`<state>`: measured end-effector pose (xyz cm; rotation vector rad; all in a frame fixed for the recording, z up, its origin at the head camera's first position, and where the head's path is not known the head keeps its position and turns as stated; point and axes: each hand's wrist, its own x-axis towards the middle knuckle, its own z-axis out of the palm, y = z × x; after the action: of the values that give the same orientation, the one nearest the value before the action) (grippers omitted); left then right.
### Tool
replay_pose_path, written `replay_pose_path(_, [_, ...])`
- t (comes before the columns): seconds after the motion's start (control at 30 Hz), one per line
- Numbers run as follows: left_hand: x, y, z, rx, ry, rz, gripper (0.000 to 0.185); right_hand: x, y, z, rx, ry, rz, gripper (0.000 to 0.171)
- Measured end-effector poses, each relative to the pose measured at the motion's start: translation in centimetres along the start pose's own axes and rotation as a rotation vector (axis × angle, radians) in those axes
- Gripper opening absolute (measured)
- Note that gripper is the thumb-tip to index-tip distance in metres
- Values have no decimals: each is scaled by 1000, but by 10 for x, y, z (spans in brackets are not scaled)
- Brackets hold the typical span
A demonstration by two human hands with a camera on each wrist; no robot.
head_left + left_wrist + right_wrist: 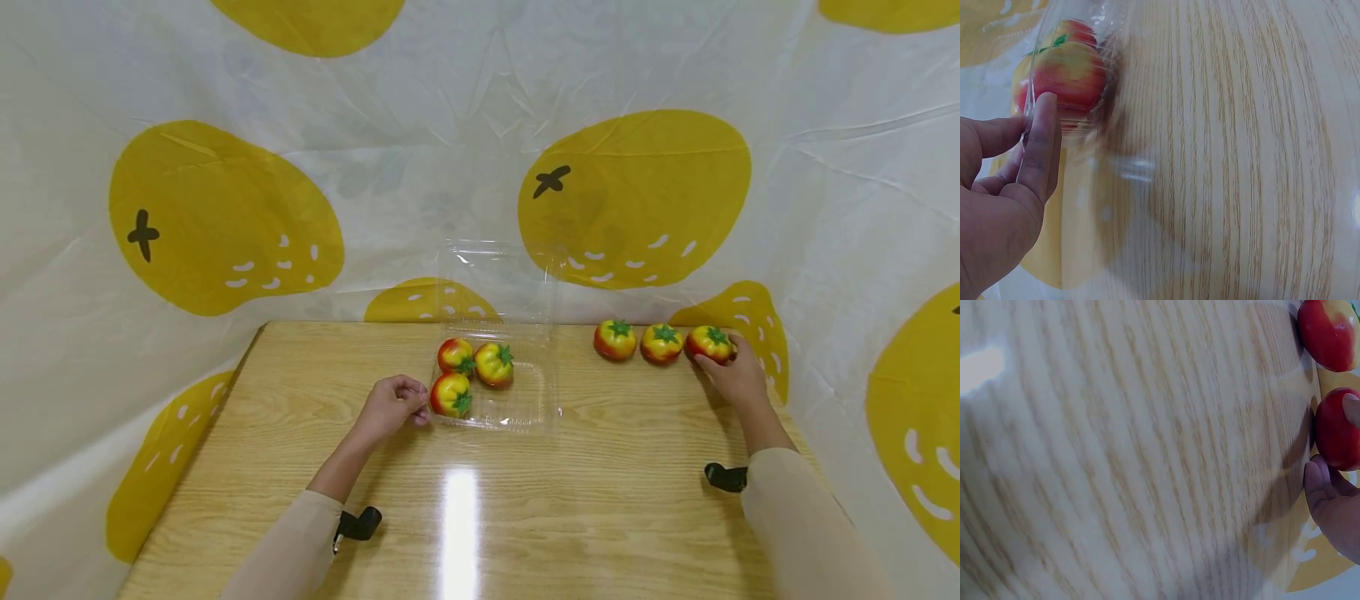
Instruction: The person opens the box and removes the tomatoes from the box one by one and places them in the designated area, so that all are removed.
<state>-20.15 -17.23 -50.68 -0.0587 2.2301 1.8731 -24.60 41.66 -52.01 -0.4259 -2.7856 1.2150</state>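
Grip: the right hand [738, 377] grasps the rightmost tomato [709, 343] of a row of three at the far right of the tabletop [600, 500], fingers curled round it; the left hand [390, 406] pinches the near left corner of a clear plastic box [536, 400], fingers bent on its rim. Head view: the box stands open at the middle of the tabletop, its lid raised at the back, with three tomatoes inside, the nearest one [451, 394] just beside the left fingertips. The middle tomato [661, 343] and the left tomato [615, 339] of the row lie close together, apart from the box. Left wrist view: the thumb and a finger [1041, 150] of the left hand [997, 212] press the transparent box wall [1066, 37], behind which a tomato [1069, 81] shows. Right wrist view: fingertips [1322, 487] of the right hand [1335, 512] touch the held tomato [1335, 437]; its neighbour [1327, 334] lies just beyond, both on the tabletop [1116, 456].
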Motion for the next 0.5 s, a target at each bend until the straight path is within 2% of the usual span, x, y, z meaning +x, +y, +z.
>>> replay_pose_path(0.13, [0, 0, -1, 1, 0, -3, 11, -2, 0, -1, 2, 9, -16, 85])
replay_pose_path(0.5, [-1, 0, -1, 17, -7, 9, 16, -14, -7, -5, 22, -13, 26, 95])
